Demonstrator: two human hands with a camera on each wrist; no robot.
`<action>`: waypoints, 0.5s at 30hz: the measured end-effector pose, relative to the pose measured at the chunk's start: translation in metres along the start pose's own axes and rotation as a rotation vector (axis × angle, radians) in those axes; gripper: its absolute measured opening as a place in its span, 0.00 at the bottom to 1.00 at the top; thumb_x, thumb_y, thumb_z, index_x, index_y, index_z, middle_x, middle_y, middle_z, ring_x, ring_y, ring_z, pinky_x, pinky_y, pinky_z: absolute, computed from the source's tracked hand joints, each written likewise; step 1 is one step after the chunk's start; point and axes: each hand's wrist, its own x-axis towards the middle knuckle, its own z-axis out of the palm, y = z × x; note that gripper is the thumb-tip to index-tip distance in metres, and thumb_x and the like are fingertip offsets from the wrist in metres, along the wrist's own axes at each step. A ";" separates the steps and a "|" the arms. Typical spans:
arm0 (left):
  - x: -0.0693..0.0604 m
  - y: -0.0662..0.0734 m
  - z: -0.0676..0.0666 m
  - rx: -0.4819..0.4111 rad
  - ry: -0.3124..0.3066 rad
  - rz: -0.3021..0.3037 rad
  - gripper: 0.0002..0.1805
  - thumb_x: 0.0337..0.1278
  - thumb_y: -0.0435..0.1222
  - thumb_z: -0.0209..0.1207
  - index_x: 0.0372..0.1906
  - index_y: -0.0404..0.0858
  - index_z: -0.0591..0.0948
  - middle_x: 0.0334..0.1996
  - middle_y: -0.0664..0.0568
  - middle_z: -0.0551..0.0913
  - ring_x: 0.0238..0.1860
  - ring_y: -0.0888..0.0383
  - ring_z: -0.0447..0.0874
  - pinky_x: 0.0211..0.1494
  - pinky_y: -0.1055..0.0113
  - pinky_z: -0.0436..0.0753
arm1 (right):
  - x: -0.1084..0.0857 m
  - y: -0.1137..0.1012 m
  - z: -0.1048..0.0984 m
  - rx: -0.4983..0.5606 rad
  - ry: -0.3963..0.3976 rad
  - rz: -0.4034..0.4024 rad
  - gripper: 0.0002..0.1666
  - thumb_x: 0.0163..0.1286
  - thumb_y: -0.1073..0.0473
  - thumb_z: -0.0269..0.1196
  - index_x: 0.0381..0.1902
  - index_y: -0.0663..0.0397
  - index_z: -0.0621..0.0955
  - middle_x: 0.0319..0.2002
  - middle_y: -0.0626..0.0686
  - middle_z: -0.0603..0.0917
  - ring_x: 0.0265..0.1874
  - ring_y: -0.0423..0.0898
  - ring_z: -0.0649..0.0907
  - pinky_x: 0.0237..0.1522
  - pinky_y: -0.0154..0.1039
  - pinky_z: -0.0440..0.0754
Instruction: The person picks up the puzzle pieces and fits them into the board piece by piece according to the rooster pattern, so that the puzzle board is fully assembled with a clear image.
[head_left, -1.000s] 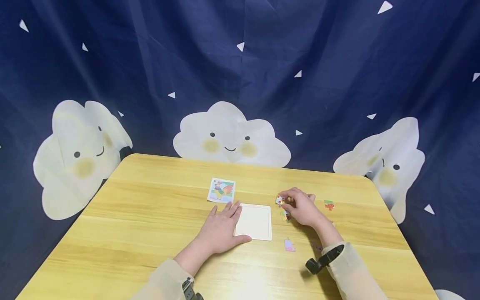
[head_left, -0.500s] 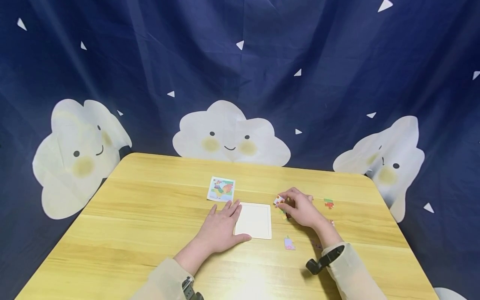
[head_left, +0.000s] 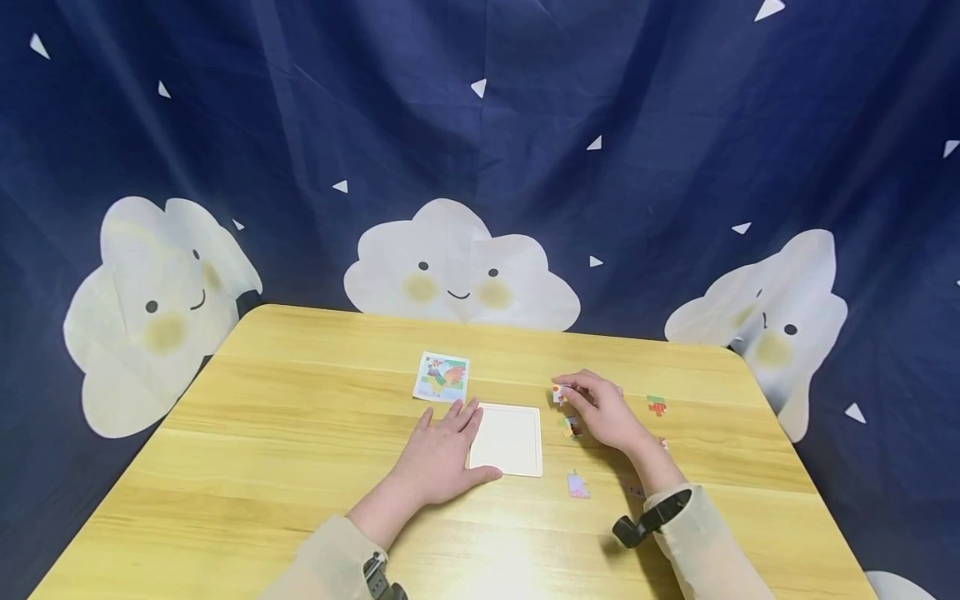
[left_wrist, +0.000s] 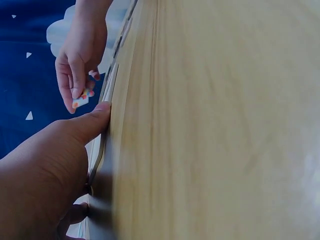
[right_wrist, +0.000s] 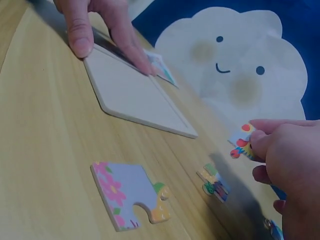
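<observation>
My right hand (head_left: pixel 603 412) pinches a jigsaw puzzle piece (right_wrist: pixel 243 141) between thumb and fingers, raised over the table. White with red and yellow patches, the piece is partly covered by the fingertips. A white square puzzle tray (head_left: pixel 513 442) lies in the middle of the table. Along its left edge rests my left hand (head_left: pixel 438 457), fingers extended and thumb at the near corner. Just below the held piece lies another puzzle piece (right_wrist: pixel 215 182), green, yellow and dark. Nearer the front is a lilac piece with pink flowers (right_wrist: pixel 120 190).
A picture card (head_left: pixel 442 377) of a colourful bird lies behind the left hand. More loose pieces lie to the right, among them a green and red piece (head_left: pixel 657 406) and a dark purple one (head_left: pixel 636 490) near the right wrist. A blue curtain (head_left: pixel 480 167) hangs behind the table.
The piece in my right hand has turned, tilting and then straightening, and has shifted slightly away from me. More of the piece below it now shows. My left hand stays on the tray.
</observation>
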 end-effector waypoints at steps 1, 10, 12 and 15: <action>0.000 0.000 0.000 -0.001 0.002 0.000 0.57 0.65 0.76 0.48 0.82 0.36 0.65 0.82 0.46 0.60 0.82 0.45 0.57 0.77 0.32 0.60 | 0.000 -0.001 0.000 0.003 0.005 0.000 0.17 0.82 0.62 0.60 0.63 0.55 0.85 0.42 0.46 0.85 0.37 0.45 0.80 0.41 0.42 0.78; 0.000 -0.001 0.002 0.002 0.009 0.004 0.57 0.65 0.76 0.47 0.82 0.36 0.65 0.83 0.47 0.59 0.82 0.45 0.57 0.77 0.32 0.60 | 0.000 -0.006 0.001 0.074 0.054 0.056 0.10 0.80 0.62 0.64 0.53 0.57 0.87 0.35 0.48 0.85 0.32 0.47 0.81 0.36 0.40 0.81; 0.000 -0.001 0.002 0.000 0.009 0.003 0.57 0.65 0.76 0.47 0.82 0.36 0.65 0.83 0.47 0.59 0.82 0.45 0.57 0.77 0.32 0.60 | 0.000 -0.008 0.001 0.093 0.062 0.062 0.09 0.78 0.62 0.66 0.52 0.57 0.87 0.36 0.48 0.86 0.33 0.47 0.82 0.37 0.40 0.82; 0.000 -0.001 0.001 -0.003 0.004 -0.001 0.57 0.65 0.76 0.47 0.82 0.36 0.65 0.83 0.47 0.59 0.82 0.45 0.57 0.77 0.32 0.60 | 0.000 -0.011 0.001 0.115 0.069 0.062 0.09 0.77 0.62 0.67 0.51 0.57 0.88 0.36 0.48 0.86 0.34 0.48 0.83 0.37 0.39 0.82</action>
